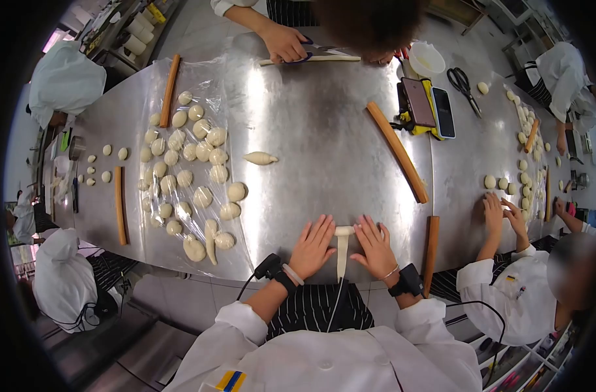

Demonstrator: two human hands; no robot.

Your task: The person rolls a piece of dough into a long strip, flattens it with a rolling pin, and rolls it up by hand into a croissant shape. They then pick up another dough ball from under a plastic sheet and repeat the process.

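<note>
On the steel table before me lies a strip of dough (342,253), its far end coiled into a short crosswise roll and its tail tapering toward my body. My left hand (313,248) is laid out flat at the left end of that roll, fingers stretched forward. At the roll's right end, my right hand (375,249) has its fingers extended too, fingertips right at the dough. Farther off to the left sits a shaped piece of dough (260,158), ridged and pointed at one end.
Plastic film (210,78) covers many dough balls on the left. Wooden rolling pins (397,151) lie about. Across the table, a person's hand (285,43) holds blue-handled scissors over a long dough strip (324,59). Phones (443,112) and black scissors (464,90) lie right; another person's hands (494,212) work there.
</note>
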